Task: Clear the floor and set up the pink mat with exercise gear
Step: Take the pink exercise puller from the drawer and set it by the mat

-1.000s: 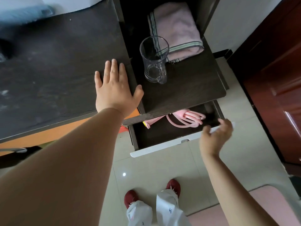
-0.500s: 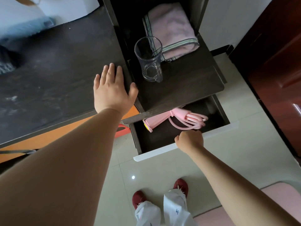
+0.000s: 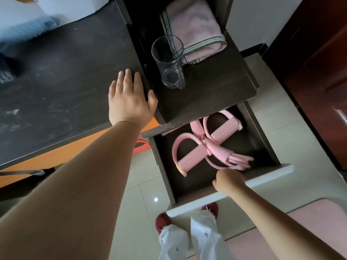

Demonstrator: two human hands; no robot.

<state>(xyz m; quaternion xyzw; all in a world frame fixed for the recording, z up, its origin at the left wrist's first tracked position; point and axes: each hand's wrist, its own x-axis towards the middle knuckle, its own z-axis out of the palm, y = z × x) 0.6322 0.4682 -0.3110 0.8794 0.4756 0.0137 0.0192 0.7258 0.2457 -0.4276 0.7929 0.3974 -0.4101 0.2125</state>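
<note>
The right hand [image 3: 229,182] is seen with its grip clenched over the white front [image 3: 262,182] of an open drawer [image 3: 163,171]; the fingers are curled round the front's upper edge. Just beyond this grip, inside the drawer, a pink pedal puller [image 3: 208,147] is laid flat: two foam-covered bars with loop handles, joined at the middle, with a bundle of pink tubes nearest the knuckles. Below and to the right of the grip, a corner of the pink mat [image 3: 308,218] is seen on the tiled floor [image 3: 142,184], beside red shoes [image 3: 162,222] and white trousers [image 3: 202,239].

The left hand [image 3: 131,100] is laid flat, grip released, fingers straight, on the dark surface [image 3: 62,77] near its right edge. To the right of it, on a lower shelf [image 3: 216,87] above the drawer, a clear glass mug [image 3: 169,61] is stood upright. Beyond the mug, touching or just behind it, a folded pink towel [image 3: 193,29] is recorded. A dark red door [image 3: 323,72] is noted at far right.
</note>
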